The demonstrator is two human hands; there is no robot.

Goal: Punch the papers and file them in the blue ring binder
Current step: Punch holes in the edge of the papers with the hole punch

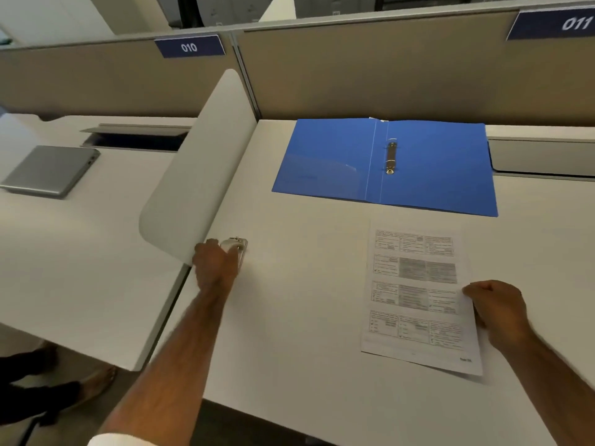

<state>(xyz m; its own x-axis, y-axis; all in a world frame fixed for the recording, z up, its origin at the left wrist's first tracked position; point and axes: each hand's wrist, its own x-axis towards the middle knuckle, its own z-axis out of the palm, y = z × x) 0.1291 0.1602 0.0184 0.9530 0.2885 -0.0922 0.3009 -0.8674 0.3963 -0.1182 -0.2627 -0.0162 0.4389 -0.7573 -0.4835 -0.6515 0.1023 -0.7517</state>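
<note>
The blue ring binder (325,162) lies open and flat at the back of the white desk (289,317), its metal ring mechanism (391,156) on the right half. Printed papers (415,294) with tables lie in front of it, at the right. My right hand (497,312) pinches their right edge with fingers closed on them. At the left, beside the white divider, my left hand (215,263) is closed over a small silver hole punch (238,249), which rests on the desk and is partly hidden by my fingers.
A curved white divider panel (206,169) separates this desk from the neighbouring one, where a closed grey laptop (51,170) lies. Beige partition walls (386,75) with number signs close the back. A person's feet (64,384) show on the floor at lower left.
</note>
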